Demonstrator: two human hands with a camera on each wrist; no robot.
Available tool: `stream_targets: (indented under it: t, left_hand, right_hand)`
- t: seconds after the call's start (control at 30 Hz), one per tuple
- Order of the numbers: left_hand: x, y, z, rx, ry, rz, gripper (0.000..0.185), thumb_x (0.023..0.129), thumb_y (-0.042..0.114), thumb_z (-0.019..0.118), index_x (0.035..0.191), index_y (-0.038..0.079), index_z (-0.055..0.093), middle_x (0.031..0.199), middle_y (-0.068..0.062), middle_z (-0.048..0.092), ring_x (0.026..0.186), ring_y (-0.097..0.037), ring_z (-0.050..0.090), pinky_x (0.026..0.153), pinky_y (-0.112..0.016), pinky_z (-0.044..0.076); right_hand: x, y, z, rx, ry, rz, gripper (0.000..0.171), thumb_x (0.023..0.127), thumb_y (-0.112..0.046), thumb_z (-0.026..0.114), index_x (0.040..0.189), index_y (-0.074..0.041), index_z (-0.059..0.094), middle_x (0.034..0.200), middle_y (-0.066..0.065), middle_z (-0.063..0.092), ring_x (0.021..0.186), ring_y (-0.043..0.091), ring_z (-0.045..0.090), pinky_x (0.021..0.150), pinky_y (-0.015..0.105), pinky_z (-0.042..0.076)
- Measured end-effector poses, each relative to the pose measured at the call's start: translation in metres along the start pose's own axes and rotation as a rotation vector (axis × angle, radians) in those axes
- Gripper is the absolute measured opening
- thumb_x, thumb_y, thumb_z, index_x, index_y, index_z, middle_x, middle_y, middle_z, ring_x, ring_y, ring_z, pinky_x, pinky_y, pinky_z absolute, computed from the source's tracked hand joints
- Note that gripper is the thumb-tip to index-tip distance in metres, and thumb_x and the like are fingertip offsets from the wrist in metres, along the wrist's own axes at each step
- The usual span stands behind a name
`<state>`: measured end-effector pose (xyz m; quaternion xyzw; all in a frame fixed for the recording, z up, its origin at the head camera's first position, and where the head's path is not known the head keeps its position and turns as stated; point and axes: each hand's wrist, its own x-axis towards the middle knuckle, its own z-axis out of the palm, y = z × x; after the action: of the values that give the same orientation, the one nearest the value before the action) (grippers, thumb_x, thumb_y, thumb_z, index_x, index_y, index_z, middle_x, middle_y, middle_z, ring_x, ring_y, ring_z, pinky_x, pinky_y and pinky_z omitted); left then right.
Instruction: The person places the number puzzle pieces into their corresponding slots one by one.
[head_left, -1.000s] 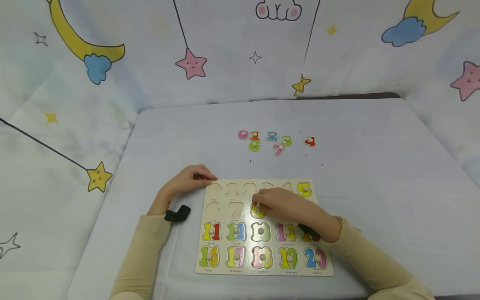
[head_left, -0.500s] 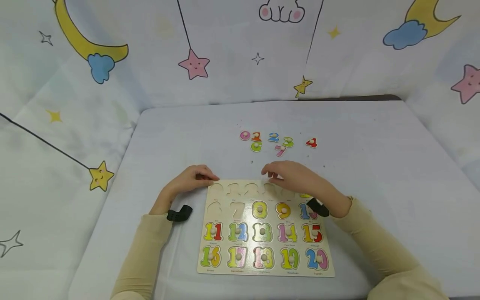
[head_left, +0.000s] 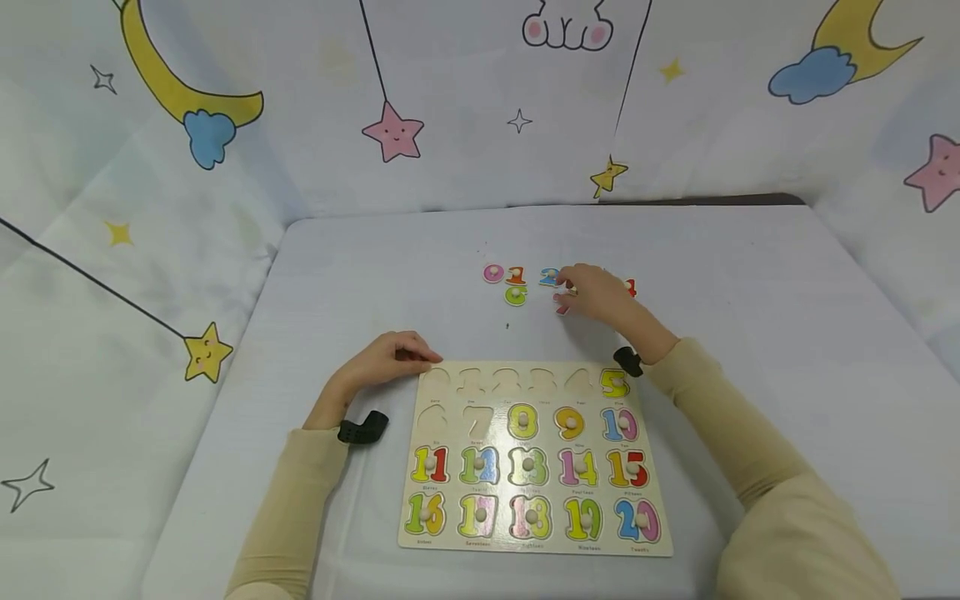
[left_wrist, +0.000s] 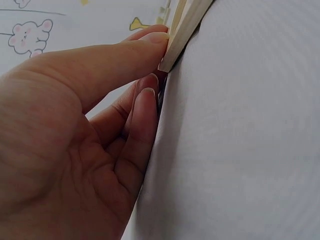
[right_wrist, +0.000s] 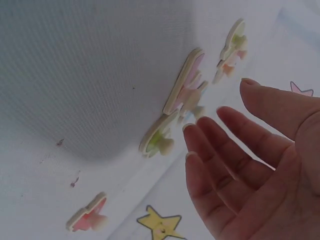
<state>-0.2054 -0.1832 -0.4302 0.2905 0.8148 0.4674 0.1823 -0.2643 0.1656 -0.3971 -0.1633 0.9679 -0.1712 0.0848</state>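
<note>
A wooden number puzzle board [head_left: 450, 398] lies on the table near me, with pieces 5 [head_left: 613, 382] and 8 to 20 seated; the slots for 0 to 4, 6 and 7 are bare. My left hand [head_left: 390, 358] pinches the board's far left corner [left_wrist: 175, 37], thumb on its edge. My right hand [head_left: 592, 292] hovers open over the loose pieces beyond the board, fingers straight and holding nothing [right_wrist: 235, 150]. Under its fingertips lie the pink 7 [right_wrist: 187, 85] and a green piece [right_wrist: 157, 140]. The red 4 [head_left: 631, 287] peeks out at its right.
Loose pieces 0 [head_left: 492, 273], 1 [head_left: 515, 274], 6 [head_left: 515, 295] and 2 [head_left: 550, 276] lie left of the right hand. The grey-white table [head_left: 750, 333] is ringed by a printed cloth backdrop [head_left: 390, 133] of stars and moons.
My right hand left the 8 seated in the board and travelled away from me to the loose pieces. The left hand stayed at the board's corner.
</note>
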Motion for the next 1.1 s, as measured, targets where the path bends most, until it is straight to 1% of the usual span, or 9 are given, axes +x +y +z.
stream_targets:
  t: [0.1,0.2,0.33,0.53,0.67,0.77,0.8,0.9,1.1]
  left_hand:
    - [0.0,0.001,0.0,0.001,-0.001,0.003,0.017,0.086,-0.001,0.066,0.102,-0.006,0.07,0.098,-0.016,0.064,0.087,-0.024,0.055,0.074,-0.028,0.043]
    - [0.0,0.001,0.0,0.004,-0.002,0.008,0.017,0.086,-0.001,0.065,0.102,-0.006,0.07,0.098,-0.016,0.064,0.087,-0.024,0.055,0.074,-0.029,0.043]
    - [0.0,0.001,0.0,0.01,0.004,0.012,0.016,0.086,-0.002,0.065,0.101,-0.006,0.07,0.098,-0.015,0.064,0.087,-0.024,0.055,0.074,-0.029,0.043]
    - [0.0,-0.001,0.0,0.007,0.008,0.006,0.016,0.086,-0.002,0.065,0.101,-0.006,0.069,0.098,-0.015,0.064,0.087,-0.024,0.056,0.074,-0.029,0.044]
    - [0.003,-0.018,0.001,0.004,0.013,0.007,0.016,0.086,-0.001,0.065,0.102,-0.004,0.07,0.099,-0.014,0.064,0.089,-0.024,0.056,0.074,-0.028,0.044]
    - [0.006,-0.033,0.002,0.004,0.02,0.008,0.016,0.086,0.002,0.067,0.102,0.0,0.071,0.099,-0.01,0.065,0.089,-0.023,0.056,0.074,-0.028,0.043]
    - [0.007,-0.035,0.002,0.003,0.021,0.01,0.016,0.086,0.004,0.067,0.101,0.001,0.072,0.099,-0.008,0.065,0.088,-0.021,0.056,0.074,-0.028,0.044]
    - [0.007,-0.037,0.002,0.001,0.021,0.015,0.016,0.086,0.006,0.068,0.101,0.005,0.073,0.097,-0.003,0.065,0.088,-0.019,0.056,0.074,-0.029,0.044]
    - [0.006,-0.035,0.002,0.013,0.017,0.023,0.015,0.086,0.009,0.068,0.101,0.007,0.074,0.096,0.0,0.065,0.086,-0.017,0.055,0.074,-0.029,0.044]
  right_hand:
    - [0.006,0.004,0.001,-0.046,-0.038,0.05,0.032,0.091,-0.021,0.064,0.113,0.002,0.06,0.104,0.016,0.058,0.092,0.03,0.054,0.079,0.045,0.043]
    - [0.011,0.006,0.005,-0.081,-0.081,0.103,0.033,0.089,-0.024,0.066,0.111,0.0,0.059,0.102,0.014,0.055,0.088,0.028,0.051,0.076,0.043,0.043]
    - [0.016,0.008,0.01,-0.094,-0.106,0.14,0.034,0.084,-0.024,0.071,0.106,-0.001,0.058,0.099,0.014,0.051,0.085,0.028,0.048,0.072,0.042,0.042]
    - [0.018,0.01,0.014,-0.085,-0.099,0.13,0.033,0.082,-0.022,0.074,0.101,0.0,0.057,0.097,0.014,0.049,0.083,0.028,0.048,0.07,0.041,0.041]
    - [0.016,0.009,0.015,-0.093,-0.077,0.11,0.034,0.082,-0.021,0.074,0.101,-0.001,0.056,0.095,0.013,0.05,0.083,0.027,0.049,0.07,0.041,0.042]
    - [0.012,0.007,0.017,-0.095,-0.037,0.08,0.034,0.081,-0.019,0.075,0.099,-0.001,0.054,0.094,0.013,0.051,0.082,0.027,0.05,0.07,0.041,0.042]
    - [0.01,0.006,0.017,-0.093,-0.021,0.069,0.034,0.081,-0.018,0.076,0.099,-0.001,0.053,0.094,0.013,0.052,0.082,0.027,0.05,0.071,0.041,0.042]
    - [0.005,0.004,0.017,-0.079,0.017,0.045,0.033,0.079,-0.015,0.077,0.096,-0.001,0.052,0.092,0.014,0.051,0.08,0.028,0.049,0.071,0.041,0.041]
    - [-0.004,0.0,0.02,-0.061,0.027,0.031,0.034,0.078,-0.013,0.078,0.095,-0.002,0.051,0.091,0.012,0.051,0.078,0.027,0.049,0.069,0.037,0.042]
